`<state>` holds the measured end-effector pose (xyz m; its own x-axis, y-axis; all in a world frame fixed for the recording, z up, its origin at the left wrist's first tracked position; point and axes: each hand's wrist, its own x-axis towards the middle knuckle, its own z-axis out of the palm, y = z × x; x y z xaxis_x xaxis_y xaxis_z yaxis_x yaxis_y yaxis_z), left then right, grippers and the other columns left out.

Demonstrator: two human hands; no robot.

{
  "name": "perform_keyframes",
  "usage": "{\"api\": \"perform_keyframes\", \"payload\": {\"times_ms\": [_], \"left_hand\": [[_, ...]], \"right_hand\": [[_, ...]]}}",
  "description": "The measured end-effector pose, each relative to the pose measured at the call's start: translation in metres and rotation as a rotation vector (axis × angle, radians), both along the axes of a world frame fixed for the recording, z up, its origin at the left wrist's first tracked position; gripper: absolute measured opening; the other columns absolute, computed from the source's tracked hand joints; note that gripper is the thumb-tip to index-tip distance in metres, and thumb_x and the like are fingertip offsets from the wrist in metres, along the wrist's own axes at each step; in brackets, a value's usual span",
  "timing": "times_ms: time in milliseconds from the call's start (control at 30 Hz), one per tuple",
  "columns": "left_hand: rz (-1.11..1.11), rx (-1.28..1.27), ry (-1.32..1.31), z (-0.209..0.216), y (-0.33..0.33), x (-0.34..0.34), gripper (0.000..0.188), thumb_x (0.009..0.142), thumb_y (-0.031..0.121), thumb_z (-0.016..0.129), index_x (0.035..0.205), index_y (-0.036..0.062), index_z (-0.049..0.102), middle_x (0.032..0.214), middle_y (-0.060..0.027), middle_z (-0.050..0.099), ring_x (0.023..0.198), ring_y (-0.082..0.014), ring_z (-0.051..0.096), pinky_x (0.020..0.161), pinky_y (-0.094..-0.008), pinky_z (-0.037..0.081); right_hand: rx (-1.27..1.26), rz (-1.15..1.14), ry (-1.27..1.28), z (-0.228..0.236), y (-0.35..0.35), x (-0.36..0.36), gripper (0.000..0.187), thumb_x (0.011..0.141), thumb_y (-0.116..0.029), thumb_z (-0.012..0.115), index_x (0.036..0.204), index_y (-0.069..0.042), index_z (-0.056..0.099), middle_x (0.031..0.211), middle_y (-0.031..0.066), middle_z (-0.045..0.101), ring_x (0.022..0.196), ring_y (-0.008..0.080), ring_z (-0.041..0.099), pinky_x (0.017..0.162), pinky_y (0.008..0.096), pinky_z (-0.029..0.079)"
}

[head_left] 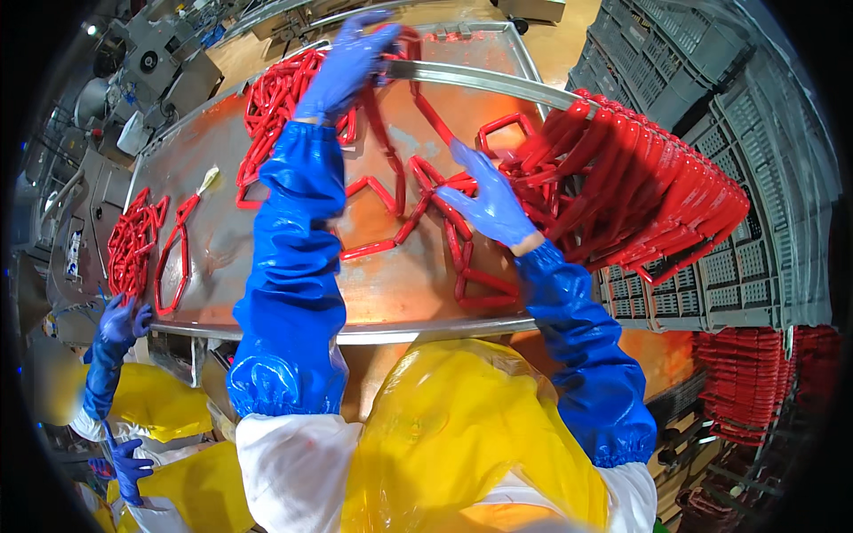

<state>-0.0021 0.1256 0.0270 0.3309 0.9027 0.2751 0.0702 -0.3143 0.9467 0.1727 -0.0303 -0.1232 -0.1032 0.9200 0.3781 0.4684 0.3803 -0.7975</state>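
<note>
My left hand (348,71), in a blue-purple glove, is raised at the left end of a metal rod (498,80). Its fingers close partly around a string of red sausages (382,133) that loops by the rod's end; the exact grip is partly hidden. My right hand (490,200) has its fingers spread, the tips beside a slanting link of the string. Right of it, many looped red sausages (640,178) hang from the rod. More linked sausages (369,247) lie loosely on the metal table (293,302) between and below my hands.
A sausage heap (280,102) lies at the table's far left, a smaller pile (133,244) nearer left. Grey crates (711,133) stand on the right, with hanging red sausages (745,382) below. A co-worker's gloved hand (123,320) touches the left pile; another gloved hand (131,469) is lower left.
</note>
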Motion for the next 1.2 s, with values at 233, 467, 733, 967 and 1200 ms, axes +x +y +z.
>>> {"api": "perform_keyframes", "payload": {"times_ms": [233,467,733,967,1200], "left_hand": [[-0.435,-0.154,-0.499,-0.003,-0.038,0.102,0.041,0.098,0.034,0.048,0.132,0.0114,0.044,0.100,-0.0082,0.061,0.083,-0.0156,0.058,0.073,-0.0323,0.050],[-0.583,-0.256,0.085,-0.129,-0.150,0.097,0.047,0.097,0.033,0.051,0.128,-0.0005,0.044,0.097,-0.0073,0.059,0.092,-0.0135,0.057,0.081,-0.0305,0.048],[-0.686,-0.538,-0.330,-0.051,-0.082,0.155,0.059,0.100,0.050,0.034,0.130,-0.0006,0.046,0.087,-0.0050,0.059,0.083,-0.0147,0.059,0.082,-0.0299,0.050],[-0.555,-0.125,-0.037,-0.142,-0.156,0.127,0.031,0.099,0.030,0.047,0.111,0.0019,0.054,0.077,0.0000,0.053,0.067,-0.0076,0.051,0.058,-0.0235,0.043],[-0.629,-0.203,0.056,-0.096,-0.121,0.162,0.049,0.100,0.042,0.039,0.074,0.0033,0.052,0.058,-0.0041,0.050,0.047,-0.0132,0.053,0.045,-0.0268,0.045]], "right_hand": [[-0.136,-0.150,0.658,0.000,0.032,-0.029,0.025,0.092,-0.023,0.061,0.098,0.001,0.055,0.075,0.0060,0.057,0.070,0.0128,0.054,0.062,0.0304,0.045],[-0.139,0.073,0.733,0.094,0.000,0.074,0.036,0.097,-0.036,0.050,0.091,-0.002,0.057,0.068,0.0063,0.061,0.058,0.0149,0.060,0.056,0.0281,0.049],[-0.088,-0.035,0.817,-0.036,-0.036,0.031,0.021,0.098,-0.020,0.053,0.105,-0.001,0.057,0.082,0.0041,0.059,0.071,0.0108,0.056,0.065,0.0257,0.047],[-0.115,-0.072,0.972,0.108,-0.004,0.082,0.029,0.100,-0.027,0.045,0.099,0.000,0.057,0.068,0.0050,0.056,0.057,0.0124,0.055,0.055,0.0258,0.047],[-0.070,-0.287,0.727,0.081,-0.055,0.085,0.031,0.091,-0.014,0.062,0.115,0.005,0.057,0.090,0.0076,0.064,0.080,0.0110,0.061,0.068,0.0251,0.051]]}}
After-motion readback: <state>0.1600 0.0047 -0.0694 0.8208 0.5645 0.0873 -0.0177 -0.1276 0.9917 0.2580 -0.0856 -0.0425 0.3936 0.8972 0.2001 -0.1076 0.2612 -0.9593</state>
